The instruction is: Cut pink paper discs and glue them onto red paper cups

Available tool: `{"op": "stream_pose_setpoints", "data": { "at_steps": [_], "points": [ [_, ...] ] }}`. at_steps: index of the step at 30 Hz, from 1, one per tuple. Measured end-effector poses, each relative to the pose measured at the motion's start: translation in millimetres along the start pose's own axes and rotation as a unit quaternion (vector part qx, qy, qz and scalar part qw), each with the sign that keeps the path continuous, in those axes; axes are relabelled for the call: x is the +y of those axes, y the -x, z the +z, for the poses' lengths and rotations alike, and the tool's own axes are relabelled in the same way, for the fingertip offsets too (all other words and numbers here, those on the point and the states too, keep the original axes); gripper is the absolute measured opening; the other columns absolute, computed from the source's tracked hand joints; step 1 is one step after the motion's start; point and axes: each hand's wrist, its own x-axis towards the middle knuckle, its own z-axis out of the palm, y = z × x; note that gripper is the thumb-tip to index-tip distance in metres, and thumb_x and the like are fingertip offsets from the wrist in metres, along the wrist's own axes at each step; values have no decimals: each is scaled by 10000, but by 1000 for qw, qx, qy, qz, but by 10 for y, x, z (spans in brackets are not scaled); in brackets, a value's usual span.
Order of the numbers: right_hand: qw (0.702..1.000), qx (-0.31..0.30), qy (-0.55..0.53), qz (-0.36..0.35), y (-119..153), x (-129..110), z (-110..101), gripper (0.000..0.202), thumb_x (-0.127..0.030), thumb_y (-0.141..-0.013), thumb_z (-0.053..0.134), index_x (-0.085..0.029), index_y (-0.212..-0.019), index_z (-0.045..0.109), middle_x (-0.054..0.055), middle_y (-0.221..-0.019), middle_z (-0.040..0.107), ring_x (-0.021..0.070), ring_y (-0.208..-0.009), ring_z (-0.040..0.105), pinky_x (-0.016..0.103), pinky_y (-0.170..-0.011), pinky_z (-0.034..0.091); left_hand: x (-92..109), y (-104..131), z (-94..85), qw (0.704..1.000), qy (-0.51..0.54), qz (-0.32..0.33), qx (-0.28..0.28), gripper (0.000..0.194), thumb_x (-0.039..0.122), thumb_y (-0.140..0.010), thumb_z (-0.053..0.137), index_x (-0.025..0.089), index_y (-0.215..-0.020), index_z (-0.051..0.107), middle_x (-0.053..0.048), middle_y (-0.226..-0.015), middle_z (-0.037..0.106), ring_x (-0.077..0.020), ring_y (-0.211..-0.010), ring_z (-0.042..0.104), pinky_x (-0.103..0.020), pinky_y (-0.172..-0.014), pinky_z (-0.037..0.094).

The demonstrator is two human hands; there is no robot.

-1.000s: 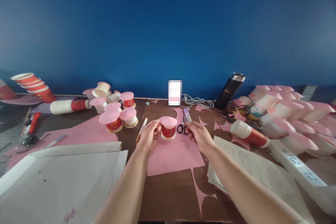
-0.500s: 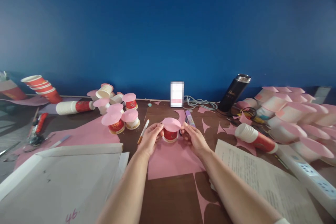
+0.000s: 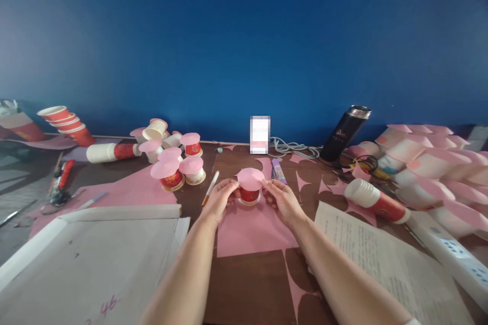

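A pink paper circle [image 3: 250, 179] lies across the base of an upside-down red paper cup [image 3: 249, 196], and its edge sticks out all round. At the circle's left edge, my left hand [image 3: 223, 199] pinches the rim between thumb and fingers. My right hand [image 3: 282, 200] pinches the opposite edge, its other fingers curled beside the cup. Under the cup is a sheet of pink paper [image 3: 251, 236]. A purple glue stick [image 3: 278, 171] lies just behind my right hand, and a white and orange pen [image 3: 211, 188] lies left of my left hand.
Cups topped with pink circles [image 3: 171, 175] cluster at left; many more [image 3: 430, 162] are piled at right. Nearby are a black flask [image 3: 345, 134], stacked cups [image 3: 377, 200], a power strip [image 3: 452, 249], a printed sheet [image 3: 381, 259], a white box lid [image 3: 114, 259] and a bright phone screen [image 3: 260, 134].
My right fingertips have closed in on the circle's right edge. The whole view has shifted slightly; the cup stays in place on the pink sheet.
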Motion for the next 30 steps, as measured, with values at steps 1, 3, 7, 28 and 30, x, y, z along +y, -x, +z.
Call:
{"op": "stream_pose_setpoints", "data": {
  "at_steps": [1, 3, 7, 28, 30],
  "points": [
    [1000, -3, 3, 0, 4, -3, 5, 353, -462, -710, 738, -174, -641, 546, -58, -538, 425, 60, -472, 301, 227, -441, 171, 8, 5, 3, 1000, -5, 0, -2, 306, 425, -688, 698, 151, -708, 562, 32, -545, 531, -26, -427, 342, -159, -413, 162],
    [1000, -9, 8, 1, 15, -11, 15, 351, -458, -723, 729, -176, -641, 539, -59, -534, 421, 62, -471, 287, 233, -446, 159, 30, 15, 11, 1000, -8, 0, -6, 346, 475, -703, 676, 148, -712, 561, 29, -548, 527, -23, -419, 324, -161, -409, 144],
    [1000, -23, 9, 3, 45, -29, 36, 347, -452, -749, 714, -176, -651, 528, -59, -535, 408, 66, -478, 276, 238, -456, 151, 69, 32, 35, 1000, -6, -7, 4, 452, 603, -715, 628, 159, -716, 539, 40, -531, 499, -19, -398, 277, -165, -400, 122],
    [999, -30, 28, 24, 75, -18, 59, 351, -478, -739, 721, -180, -695, 541, -66, -525, 395, 67, -474, 274, 244, -469, 144, 10, -5, 66, 999, -10, 22, 24, 336, 463, -696, 706, 165, -667, 554, 53, -530, 493, -47, -450, 374, -184, -445, 223],
    [999, -30, 28, 20, 72, -13, 52, 349, -476, -744, 717, -180, -692, 539, -66, -528, 394, 67, -473, 273, 244, -469, 143, 23, 6, 78, 999, -8, 19, 27, 352, 473, -693, 709, 165, -659, 542, 53, -528, 491, -46, -444, 377, -184, -438, 213]
  ]
}}
